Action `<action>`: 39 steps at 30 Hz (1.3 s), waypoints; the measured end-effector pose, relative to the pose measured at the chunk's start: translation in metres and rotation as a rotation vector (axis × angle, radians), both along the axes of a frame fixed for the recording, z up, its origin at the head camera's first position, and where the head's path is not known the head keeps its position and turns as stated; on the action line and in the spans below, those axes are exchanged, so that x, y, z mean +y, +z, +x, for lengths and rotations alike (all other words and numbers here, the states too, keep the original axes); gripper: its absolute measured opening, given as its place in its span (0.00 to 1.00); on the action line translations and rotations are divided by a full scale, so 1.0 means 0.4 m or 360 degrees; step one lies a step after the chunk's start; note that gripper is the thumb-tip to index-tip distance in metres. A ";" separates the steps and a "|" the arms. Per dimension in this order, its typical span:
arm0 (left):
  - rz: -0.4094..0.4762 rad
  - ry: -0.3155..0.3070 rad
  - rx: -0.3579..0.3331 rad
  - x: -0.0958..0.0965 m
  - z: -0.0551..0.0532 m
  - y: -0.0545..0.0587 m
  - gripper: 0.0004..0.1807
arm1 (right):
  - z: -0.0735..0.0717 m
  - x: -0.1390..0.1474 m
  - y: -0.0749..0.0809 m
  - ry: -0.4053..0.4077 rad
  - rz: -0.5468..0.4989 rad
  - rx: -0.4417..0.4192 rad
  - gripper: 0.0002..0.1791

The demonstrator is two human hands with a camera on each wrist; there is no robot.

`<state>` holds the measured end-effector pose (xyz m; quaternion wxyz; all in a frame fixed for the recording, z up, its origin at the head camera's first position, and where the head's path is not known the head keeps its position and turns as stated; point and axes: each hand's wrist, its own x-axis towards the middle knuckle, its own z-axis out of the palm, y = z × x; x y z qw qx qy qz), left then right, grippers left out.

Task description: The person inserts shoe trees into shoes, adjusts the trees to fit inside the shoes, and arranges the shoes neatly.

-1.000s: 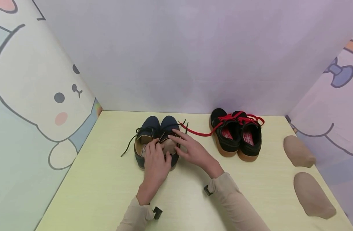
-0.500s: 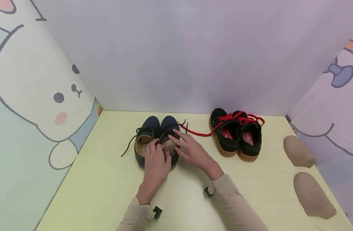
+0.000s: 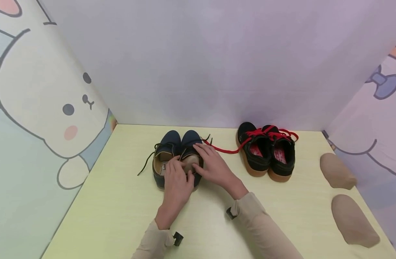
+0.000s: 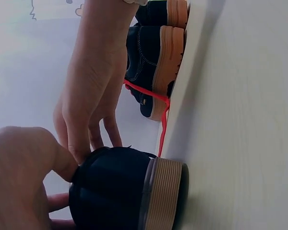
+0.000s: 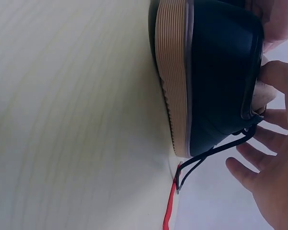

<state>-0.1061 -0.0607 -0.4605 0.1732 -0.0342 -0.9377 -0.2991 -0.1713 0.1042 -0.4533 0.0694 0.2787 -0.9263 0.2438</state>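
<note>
Two navy lace-up shoes stand side by side, the left shoe (image 3: pixel 170 138) and the right shoe (image 3: pixel 191 137), toes facing the wall. A beige padded insert (image 3: pixel 192 160) shows inside the right shoe's opening. My left hand (image 3: pixel 178 183) holds this shoe by the rim of its opening, with the thumb near the heel (image 4: pixel 110 187). Over the shoe's outer side lies my right hand (image 3: pixel 215 167), its thumb at the collar and its fingers loosely bent by the tongue. Black laces (image 5: pixel 216 151) hang loose at the front.
A pair of black shoes (image 3: pixel 259 158) with red laces (image 3: pixel 228 151) stands to the right, one lace reaching toward the navy pair. Two beige padded pieces (image 3: pixel 337 171) lie along the table's right edge. A pale wall (image 3: pixel 217 72) closes the back.
My right hand has shifted slightly left, and its fingers have come down closer together by the shoe's tongue. The left hand keeps its place at the rim.
</note>
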 end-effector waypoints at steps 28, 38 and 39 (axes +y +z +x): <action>-0.0055 -0.0085 0.0075 -0.016 0.008 0.006 0.11 | -0.013 -0.024 0.000 -0.0090 -0.0052 -0.0032 0.34; -0.0190 -0.0097 0.0121 -0.021 0.019 0.012 0.16 | -0.018 -0.032 -0.002 -0.0123 -0.0085 0.0004 0.31; -0.0204 -0.0098 0.0107 -0.022 0.021 0.014 0.17 | -0.018 -0.033 -0.002 -0.0128 -0.0088 0.0010 0.31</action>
